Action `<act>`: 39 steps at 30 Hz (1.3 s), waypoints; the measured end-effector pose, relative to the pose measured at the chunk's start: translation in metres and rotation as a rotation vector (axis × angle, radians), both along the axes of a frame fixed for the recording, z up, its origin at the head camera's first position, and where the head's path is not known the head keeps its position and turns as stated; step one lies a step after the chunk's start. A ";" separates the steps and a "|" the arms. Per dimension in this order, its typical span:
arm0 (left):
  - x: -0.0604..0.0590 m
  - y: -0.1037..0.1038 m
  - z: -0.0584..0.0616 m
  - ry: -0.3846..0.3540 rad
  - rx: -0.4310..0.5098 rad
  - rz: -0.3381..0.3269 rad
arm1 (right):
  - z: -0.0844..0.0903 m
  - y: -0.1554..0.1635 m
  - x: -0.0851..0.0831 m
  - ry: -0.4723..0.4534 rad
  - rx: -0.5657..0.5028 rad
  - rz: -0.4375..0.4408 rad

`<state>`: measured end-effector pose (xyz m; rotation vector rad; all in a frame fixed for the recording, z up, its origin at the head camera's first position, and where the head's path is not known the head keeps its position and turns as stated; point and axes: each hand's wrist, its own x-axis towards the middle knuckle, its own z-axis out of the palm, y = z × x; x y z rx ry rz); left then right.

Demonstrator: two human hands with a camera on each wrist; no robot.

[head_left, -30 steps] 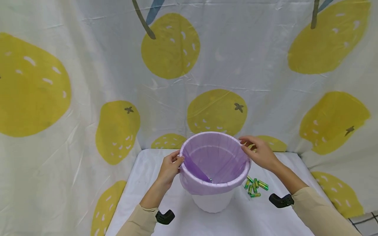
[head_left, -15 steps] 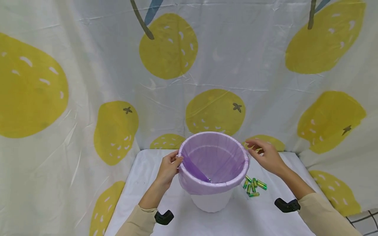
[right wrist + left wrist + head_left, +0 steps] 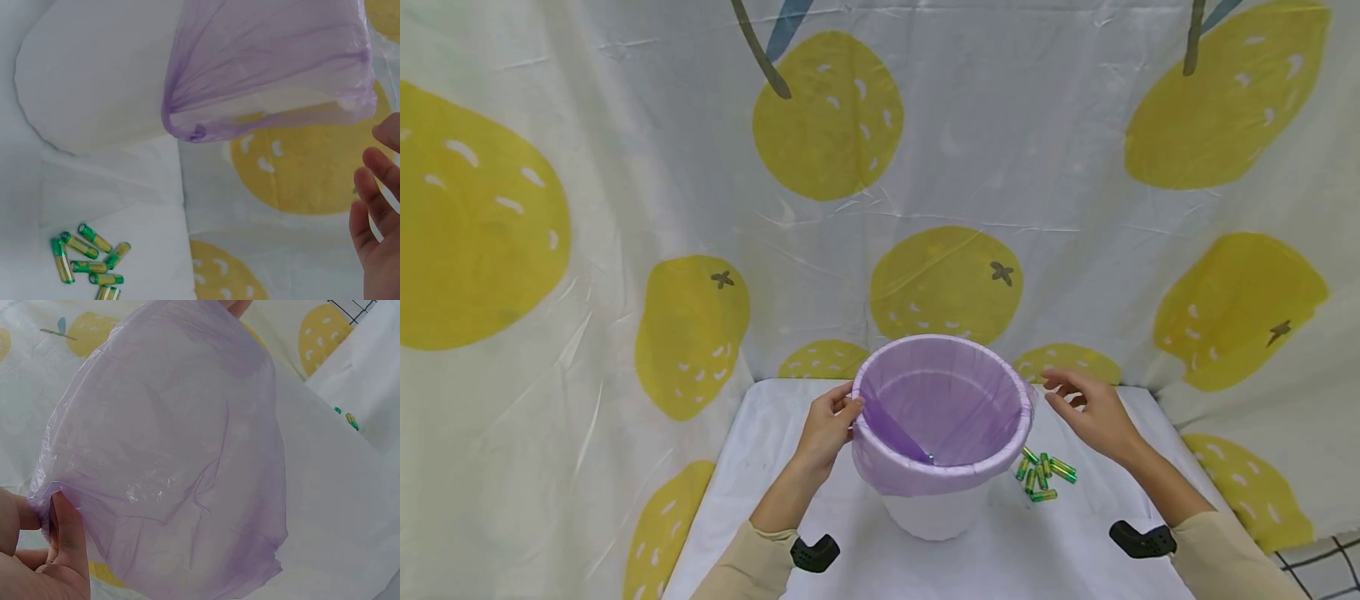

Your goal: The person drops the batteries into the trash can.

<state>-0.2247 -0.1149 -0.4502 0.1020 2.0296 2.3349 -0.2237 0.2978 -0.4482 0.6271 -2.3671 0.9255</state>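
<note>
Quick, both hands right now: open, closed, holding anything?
Left hand: fingers pinch the purple bag at the bin's rim.
Right hand: open, holding nothing, apart from the bag, above the batteries.

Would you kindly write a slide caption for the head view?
Left hand grips the purple liner at the white bin's rim; right hand hovers open above green batteries.

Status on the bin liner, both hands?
Left hand pinches liner at bin rim. Right hand open, off the rim. Batteries beside bin.
</note>
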 end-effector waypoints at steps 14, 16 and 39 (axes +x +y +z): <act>0.001 0.001 0.003 -0.016 0.003 -0.007 | -0.029 0.012 0.009 -0.049 -0.019 -0.071; 0.002 0.001 0.003 -0.017 0.006 -0.006 | -0.033 0.013 0.010 -0.062 -0.009 -0.083; 0.001 -0.001 0.001 -0.006 0.005 -0.010 | -0.088 0.024 0.019 -0.241 -0.016 -0.180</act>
